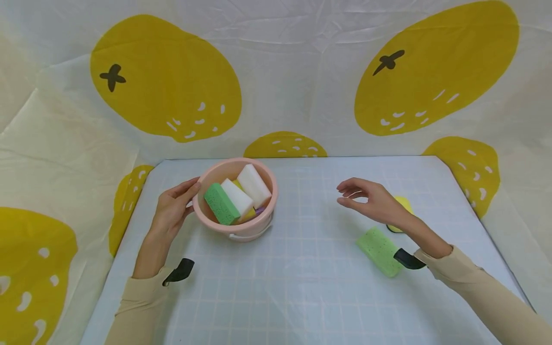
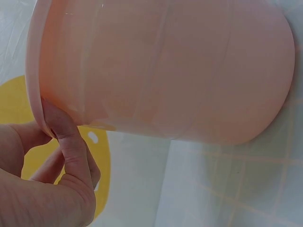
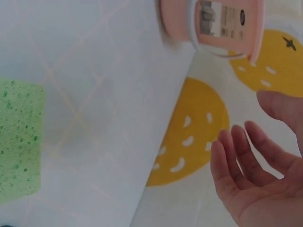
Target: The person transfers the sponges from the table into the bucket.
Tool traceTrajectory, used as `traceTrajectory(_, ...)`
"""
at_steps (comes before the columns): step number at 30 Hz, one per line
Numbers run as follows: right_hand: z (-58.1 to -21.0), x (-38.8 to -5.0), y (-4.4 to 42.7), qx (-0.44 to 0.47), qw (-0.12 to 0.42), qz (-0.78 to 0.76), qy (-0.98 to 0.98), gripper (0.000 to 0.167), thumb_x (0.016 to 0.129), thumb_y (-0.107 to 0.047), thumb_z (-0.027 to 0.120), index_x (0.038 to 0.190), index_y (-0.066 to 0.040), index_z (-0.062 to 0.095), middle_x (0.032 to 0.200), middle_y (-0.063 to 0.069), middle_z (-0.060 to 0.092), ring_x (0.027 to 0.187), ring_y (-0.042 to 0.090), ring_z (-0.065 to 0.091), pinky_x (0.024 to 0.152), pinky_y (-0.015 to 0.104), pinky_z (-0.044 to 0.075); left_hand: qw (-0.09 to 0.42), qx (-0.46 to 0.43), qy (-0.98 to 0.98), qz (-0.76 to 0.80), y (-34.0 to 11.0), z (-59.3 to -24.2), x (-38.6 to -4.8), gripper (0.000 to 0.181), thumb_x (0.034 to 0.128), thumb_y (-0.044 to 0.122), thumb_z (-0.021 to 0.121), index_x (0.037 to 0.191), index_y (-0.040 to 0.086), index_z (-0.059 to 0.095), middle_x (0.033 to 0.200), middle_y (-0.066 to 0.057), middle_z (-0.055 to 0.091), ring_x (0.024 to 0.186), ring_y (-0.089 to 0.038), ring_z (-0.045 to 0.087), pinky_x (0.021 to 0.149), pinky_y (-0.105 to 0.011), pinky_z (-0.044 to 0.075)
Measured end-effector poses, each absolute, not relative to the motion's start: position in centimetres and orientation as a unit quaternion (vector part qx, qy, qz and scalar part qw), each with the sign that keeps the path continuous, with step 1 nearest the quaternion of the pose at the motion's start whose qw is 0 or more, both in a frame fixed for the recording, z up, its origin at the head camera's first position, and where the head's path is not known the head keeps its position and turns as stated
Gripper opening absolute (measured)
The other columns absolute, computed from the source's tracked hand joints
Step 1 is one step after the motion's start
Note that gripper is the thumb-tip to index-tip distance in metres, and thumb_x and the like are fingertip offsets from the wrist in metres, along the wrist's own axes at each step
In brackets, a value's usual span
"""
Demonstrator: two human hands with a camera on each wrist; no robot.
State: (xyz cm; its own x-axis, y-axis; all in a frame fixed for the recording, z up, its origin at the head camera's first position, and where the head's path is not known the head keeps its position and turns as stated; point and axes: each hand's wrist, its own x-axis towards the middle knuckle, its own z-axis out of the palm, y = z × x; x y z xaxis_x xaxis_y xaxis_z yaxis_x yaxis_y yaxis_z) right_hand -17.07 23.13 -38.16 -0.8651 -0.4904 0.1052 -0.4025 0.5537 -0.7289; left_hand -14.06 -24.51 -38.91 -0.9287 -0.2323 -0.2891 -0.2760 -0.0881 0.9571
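A pink bucket [image 1: 260, 224] with a white handle stands on the table at left of centre. My left hand [image 1: 168, 211] pinches its rim on the left side; the left wrist view has thumb and finger [image 2: 66, 137] at the lip. Inside lie a green sponge [image 1: 221, 203], two white blocks [image 1: 254, 185], and bits of yellow and purple partly covered by them. My right hand [image 1: 368, 196] hovers over the table's right side, fingers [image 3: 246, 156] loosely bent and holding nothing. Below its wrist lies another green sponge [image 1: 376, 249], its right end near the black wrist strap.
A yellow item [image 1: 404, 205] with a dark edge lies behind the right wrist, partly hidden by it. The table [image 1: 302, 287] has a pale gridded cover. White sheeting with big yellow fruit prints [image 1: 168, 81] hangs at the back and sides.
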Motion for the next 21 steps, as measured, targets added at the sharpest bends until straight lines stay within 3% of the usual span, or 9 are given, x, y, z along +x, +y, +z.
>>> traceTrajectory(9, -39.6, -16.0, 25.3, -0.233, 0.066, -0.384, 0.891, 0.031, 0.097, -0.021, 0.075, 0.123, -0.007, 0.067, 0.117, 0.006, 0.069, 0.105, 0.021, 0.066, 0.096, 0.045, 0.055, 0.015, -0.191, 0.672, 0.716, -24.5, -39.2, -14.1, 0.061, 0.0930, 0.033, 0.078, 0.144, 0.005, 0.059, 0.118, 0.006, 0.067, 0.104, -0.007, 0.063, 0.075, -0.018, 0.058)
traceTrajectory(21, -41.9, -14.4, 28.4, -0.221, 0.081, -0.358, 0.904, 0.036, 0.097, -0.022, 0.075, 0.125, -0.002, 0.066, 0.120, 0.015, 0.068, 0.105, 0.028, 0.067, 0.090, 0.044, 0.058, 0.019, -0.190, 0.668, 0.719, -24.5, -39.0, -14.1, 0.063, 0.0926, 0.034, 0.078, 0.145, 0.006, 0.058, 0.131, -0.001, 0.063, 0.110, -0.008, 0.062, 0.078, -0.018, 0.058)
